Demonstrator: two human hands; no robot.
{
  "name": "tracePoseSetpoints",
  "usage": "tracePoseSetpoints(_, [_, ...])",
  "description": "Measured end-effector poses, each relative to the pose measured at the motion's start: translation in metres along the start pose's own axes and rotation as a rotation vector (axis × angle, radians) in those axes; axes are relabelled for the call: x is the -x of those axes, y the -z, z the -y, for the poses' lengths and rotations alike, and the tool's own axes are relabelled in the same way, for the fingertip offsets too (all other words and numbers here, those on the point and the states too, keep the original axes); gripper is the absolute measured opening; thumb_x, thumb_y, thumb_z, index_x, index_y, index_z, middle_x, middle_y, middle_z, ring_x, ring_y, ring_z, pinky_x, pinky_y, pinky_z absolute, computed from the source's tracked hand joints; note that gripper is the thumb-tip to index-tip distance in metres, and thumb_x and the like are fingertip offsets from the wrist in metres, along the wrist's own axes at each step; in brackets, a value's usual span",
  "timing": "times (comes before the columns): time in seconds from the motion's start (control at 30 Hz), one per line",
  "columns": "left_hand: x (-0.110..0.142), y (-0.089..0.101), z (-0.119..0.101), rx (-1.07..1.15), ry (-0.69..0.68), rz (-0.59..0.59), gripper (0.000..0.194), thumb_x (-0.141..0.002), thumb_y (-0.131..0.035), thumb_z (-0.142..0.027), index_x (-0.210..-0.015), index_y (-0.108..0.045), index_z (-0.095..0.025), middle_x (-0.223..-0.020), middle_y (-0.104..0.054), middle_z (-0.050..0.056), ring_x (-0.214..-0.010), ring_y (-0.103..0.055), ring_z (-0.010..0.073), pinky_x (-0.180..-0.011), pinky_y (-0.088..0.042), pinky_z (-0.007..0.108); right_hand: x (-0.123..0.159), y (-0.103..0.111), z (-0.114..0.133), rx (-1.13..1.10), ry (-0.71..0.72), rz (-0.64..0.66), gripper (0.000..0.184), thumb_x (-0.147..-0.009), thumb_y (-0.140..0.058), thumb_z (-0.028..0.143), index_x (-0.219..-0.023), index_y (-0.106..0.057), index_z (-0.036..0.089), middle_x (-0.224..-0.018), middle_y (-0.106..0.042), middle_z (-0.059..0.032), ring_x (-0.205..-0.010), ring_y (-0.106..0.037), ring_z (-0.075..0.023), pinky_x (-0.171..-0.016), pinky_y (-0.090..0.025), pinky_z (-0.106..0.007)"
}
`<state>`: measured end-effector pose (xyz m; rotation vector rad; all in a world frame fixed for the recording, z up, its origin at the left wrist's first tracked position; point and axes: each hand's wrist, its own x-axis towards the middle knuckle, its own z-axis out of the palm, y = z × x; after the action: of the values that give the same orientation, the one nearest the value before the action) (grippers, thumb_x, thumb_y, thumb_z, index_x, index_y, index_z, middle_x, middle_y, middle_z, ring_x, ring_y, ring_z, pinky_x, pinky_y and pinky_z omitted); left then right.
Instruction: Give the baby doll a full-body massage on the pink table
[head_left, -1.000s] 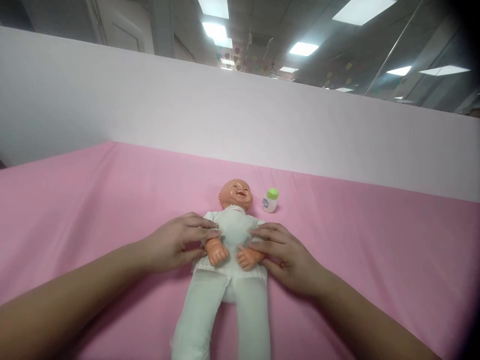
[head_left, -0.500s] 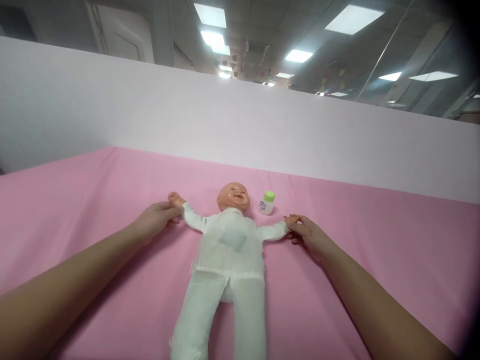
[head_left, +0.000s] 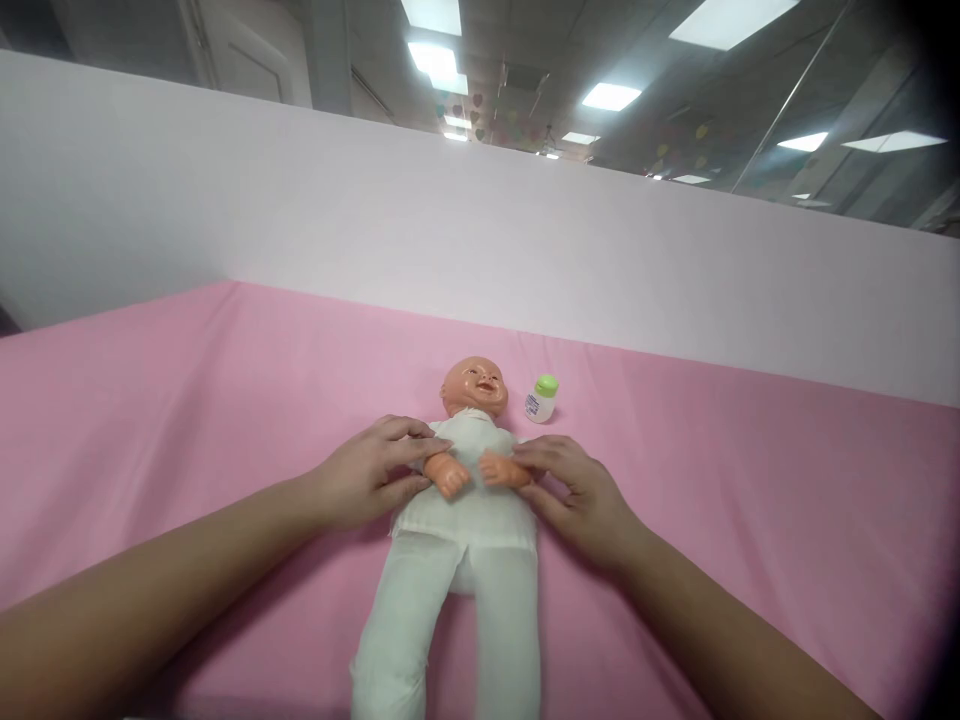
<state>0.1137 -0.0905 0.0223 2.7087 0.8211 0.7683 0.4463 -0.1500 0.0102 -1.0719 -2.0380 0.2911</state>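
A baby doll with a hard plastic head and a white cloth body lies on its back. Its two plastic forearms are folded in over its chest. My left hand is closed around the doll's arm on the left side, near the wrist. On the other side, my right hand grips the doll's other arm between thumb and fingers. The doll's upper arms are largely hidden behind my hands.
A small clear bottle with a green cap stands beside the doll's head. Pink cloth covers the surface beneath. Behind it rises a white panel, topped by glass that shows ceiling lights.
The doll's arms were stretched out to both sides. Both my hands have brought them inward, so they now lie bent across its chest. The view has shifted slightly.
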Motion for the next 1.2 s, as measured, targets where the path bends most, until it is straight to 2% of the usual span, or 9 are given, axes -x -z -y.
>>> tracePoseSetpoints(0.1, [0.002, -0.001, 0.004, -0.049, -0.02, 0.04, 0.045, -0.1, -0.061, -0.034, -0.145, -0.06, -0.036, -0.139, -0.059, 0.008, -0.129, -0.056, 0.0263, -0.108, -0.049, 0.041, 0.003, -0.004, 0.001, 0.014, 0.062, 0.076, 0.041, -0.092, -0.067, 0.02, -0.129, -0.069, 0.037, -0.136, -0.067, -0.0033, -0.13, -0.059, -0.0259, -0.11, -0.052, -0.049])
tracePoseSetpoints(0.23, [0.001, 0.0, 0.005, -0.004, 0.005, 0.015, 0.046, -0.098, -0.063, -0.035, -0.144, -0.061, -0.035, -0.138, -0.062, 0.007, -0.128, -0.056, 0.0269, -0.108, -0.049, 0.041, 0.002, -0.002, -0.005, -0.025, -0.024, 0.059, 0.04, -0.092, -0.068, 0.024, -0.13, -0.07, 0.036, -0.14, -0.065, -0.004, -0.131, -0.06, -0.0271, -0.111, -0.051, -0.05])
tracePoseSetpoints(0.33, [0.0, 0.003, 0.004, 0.147, 0.142, -0.05, 0.046, -0.094, -0.067, -0.04, -0.139, -0.065, -0.034, -0.132, -0.067, 0.005, -0.121, -0.062, 0.0276, -0.105, -0.05, 0.04, -0.003, 0.004, -0.011, -0.192, -0.244, -0.12, 0.04, -0.09, -0.073, 0.037, -0.129, -0.07, 0.03, -0.129, -0.072, -0.007, -0.116, -0.068, -0.028, -0.104, -0.055, -0.05])
tracePoseSetpoints(0.5, [-0.003, 0.009, 0.027, 0.522, 0.572, -0.275, 0.036, -0.09, -0.068, -0.05, -0.112, -0.074, -0.023, -0.103, -0.075, 0.005, -0.094, -0.071, 0.0258, -0.083, -0.055, 0.036, -0.01, 0.024, -0.043, -0.572, -0.567, -0.468, 0.06, -0.083, -0.081, 0.047, -0.135, -0.061, 0.026, -0.125, -0.074, -0.0076, -0.111, -0.071, -0.0251, -0.102, -0.057, -0.044])
tracePoseSetpoints(0.7, [0.001, 0.017, 0.071, 0.889, 0.896, -0.381, 0.039, -0.076, -0.081, -0.048, -0.098, -0.073, -0.016, -0.09, -0.074, 0.01, -0.086, -0.072, 0.0256, -0.081, -0.059, 0.039, -0.001, 0.045, -0.084, -0.72, -0.929, -0.213, 0.049, -0.082, -0.083, 0.042, -0.124, -0.069, 0.022, -0.105, -0.076, -0.0084, -0.087, -0.073, -0.0204, -0.074, -0.065, -0.03])
tracePoseSetpoints(0.8, [0.002, 0.02, 0.066, 0.862, 0.781, -0.346, 0.04, -0.078, -0.081, -0.047, -0.103, -0.073, -0.017, -0.097, -0.074, 0.011, -0.091, -0.072, 0.0277, -0.086, -0.059, 0.044, -0.001, 0.045, -0.079, -0.675, -0.824, -0.238, 0.057, -0.081, -0.083, 0.043, -0.13, -0.063, 0.022, -0.114, -0.075, -0.0098, -0.095, -0.073, -0.0235, -0.079, -0.065, -0.037])
tracePoseSetpoints(0.97, [0.0, 0.02, 0.019, 0.531, 0.423, -0.254, 0.04, -0.089, -0.07, -0.047, -0.12, -0.071, -0.021, -0.116, -0.073, 0.011, -0.106, -0.069, 0.0312, -0.093, -0.058, 0.046, -0.002, 0.034, -0.033, -0.44, -0.359, -0.291, 0.049, -0.081, -0.084, 0.04, -0.122, -0.06, 0.027, -0.13, -0.07, -0.0091, -0.114, -0.07, -0.0277, -0.096, -0.061, -0.049])
tracePoseSetpoints(1.07, [0.001, 0.015, -0.004, 0.211, 0.1, -0.123, 0.038, -0.093, -0.066, -0.036, -0.13, -0.07, -0.028, -0.126, -0.07, 0.009, -0.113, -0.066, 0.0279, -0.097, -0.057, 0.04, 0.001, 0.025, 0.0, -0.225, -0.098, -0.063, 0.029, -0.088, -0.076, 0.027, -0.116, -0.067, 0.028, -0.119, -0.074, -0.0069, -0.11, -0.071, -0.0257, -0.099, -0.059, -0.047])
tracePoseSetpoints(1.2, [0.003, 0.007, -0.013, -0.075, -0.182, -0.037, 0.048, -0.096, -0.061, -0.021, -0.142, -0.063, -0.034, -0.132, -0.066, 0.008, -0.12, -0.062, 0.0255, -0.1, -0.054, 0.038, 0.002, 0.018, 0.019, -0.095, 0.124, 0.261, 0.035, -0.092, -0.068, 0.017, -0.123, -0.072, 0.033, -0.125, -0.073, -0.0045, -0.122, -0.065, -0.0254, -0.106, -0.056, -0.046])
